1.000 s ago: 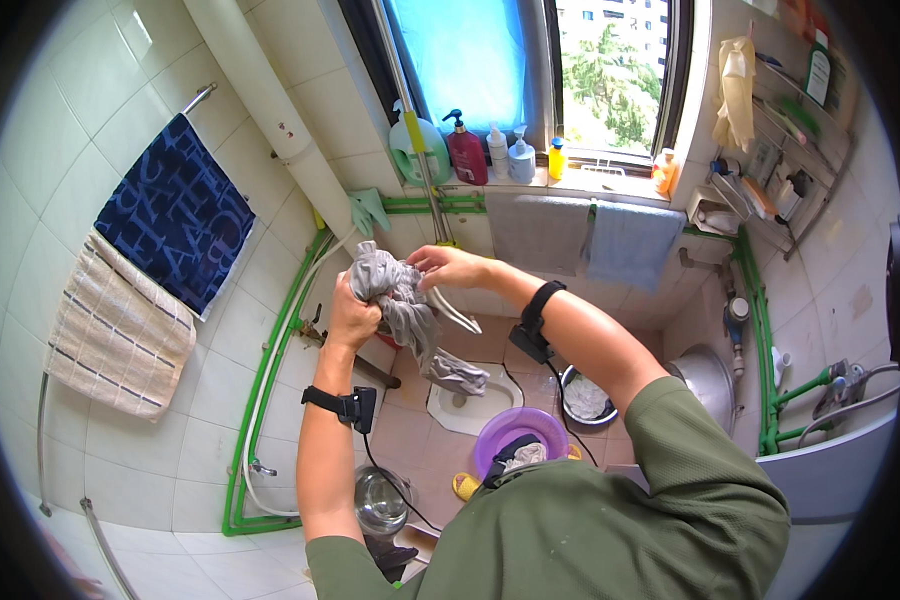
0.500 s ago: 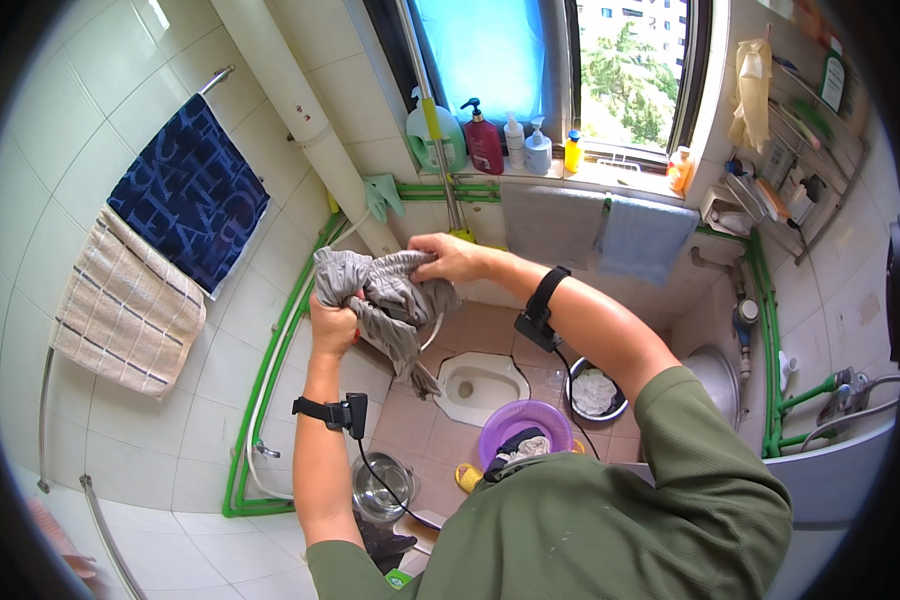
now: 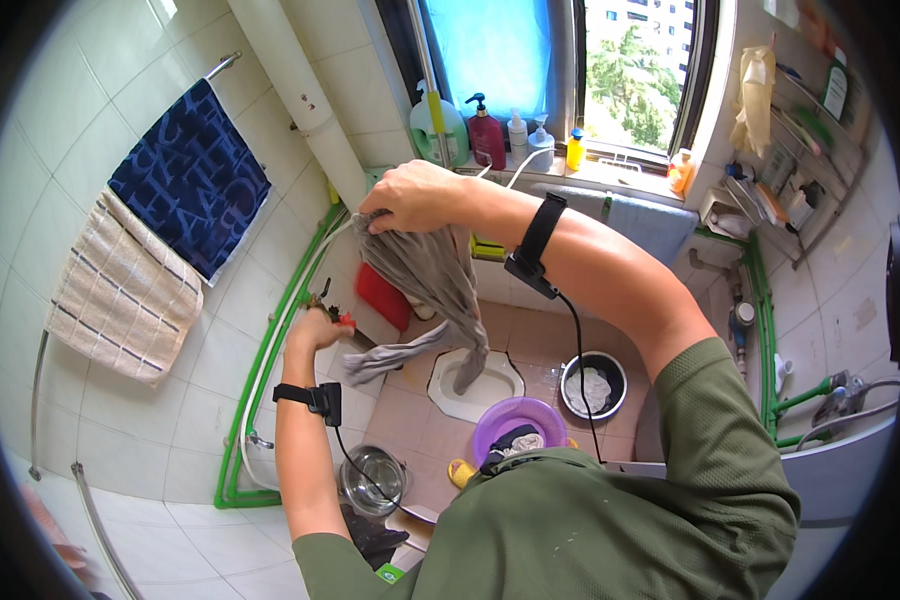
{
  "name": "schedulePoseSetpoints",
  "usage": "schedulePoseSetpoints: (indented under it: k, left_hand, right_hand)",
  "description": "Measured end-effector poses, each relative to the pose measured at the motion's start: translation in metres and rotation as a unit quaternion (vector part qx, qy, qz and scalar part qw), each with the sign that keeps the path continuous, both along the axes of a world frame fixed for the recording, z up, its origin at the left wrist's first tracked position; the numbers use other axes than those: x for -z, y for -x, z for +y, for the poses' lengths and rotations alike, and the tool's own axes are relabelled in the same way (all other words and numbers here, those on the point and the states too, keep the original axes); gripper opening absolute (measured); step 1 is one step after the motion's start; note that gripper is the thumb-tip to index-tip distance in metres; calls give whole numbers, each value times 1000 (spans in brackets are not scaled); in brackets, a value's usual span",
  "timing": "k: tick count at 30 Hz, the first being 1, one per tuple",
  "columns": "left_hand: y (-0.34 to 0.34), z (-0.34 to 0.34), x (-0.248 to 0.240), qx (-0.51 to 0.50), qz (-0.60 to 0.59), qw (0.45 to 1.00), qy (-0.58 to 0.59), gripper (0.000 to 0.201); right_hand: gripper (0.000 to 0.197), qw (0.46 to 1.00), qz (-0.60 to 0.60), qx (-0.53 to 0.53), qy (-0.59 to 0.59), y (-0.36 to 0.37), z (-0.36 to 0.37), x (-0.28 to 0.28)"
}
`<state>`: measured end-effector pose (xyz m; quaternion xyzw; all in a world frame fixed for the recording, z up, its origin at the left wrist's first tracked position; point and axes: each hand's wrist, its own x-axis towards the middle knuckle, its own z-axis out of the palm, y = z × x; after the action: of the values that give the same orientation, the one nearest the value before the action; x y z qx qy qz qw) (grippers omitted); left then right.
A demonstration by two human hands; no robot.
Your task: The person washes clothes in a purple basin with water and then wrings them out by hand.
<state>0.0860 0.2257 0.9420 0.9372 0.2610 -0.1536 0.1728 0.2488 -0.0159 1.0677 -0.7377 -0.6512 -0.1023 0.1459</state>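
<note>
My right hand (image 3: 410, 198) is raised at the centre, its fingers closed on the top of a grey garment (image 3: 425, 265). The garment hangs down in long folds, one tail stretching left and another dropping in front of the squat toilet (image 3: 445, 398). Lower and to the left, my left hand (image 3: 315, 332) is apart from the bunched part of the cloth. Its fingers are blurred and partly hidden. A small red piece (image 3: 345, 321) and a dark metal fitting (image 3: 320, 296) show beside it, and I cannot tell if it touches them.
Below are a purple basin (image 3: 487, 428) with clothes, a black-rimmed basin (image 3: 618, 384) with white cloth, and a metal pot (image 3: 348, 480). Towels (image 3: 192, 180) hang at left. Bottles (image 3: 486, 140) line the sill. A red board-like object (image 3: 381, 297) stands behind the garment.
My left hand has let go of the garment and moved slightly down and left. My right hand has risen leftward, and the bunched garment now hangs down long.
</note>
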Motion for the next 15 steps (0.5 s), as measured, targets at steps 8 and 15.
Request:
schedulePoseSetpoints:
  k: [8,15]
  left_hand:
    - [-38,-61,-32,160,-423,823,344,75]
    - [-48,-53,-42,140,-333,930,62,28]
  right_hand:
    - [23,995,-37,-92,-31,-9,16,20]
    - [45,991,-87,34,98,-27,-11,32]
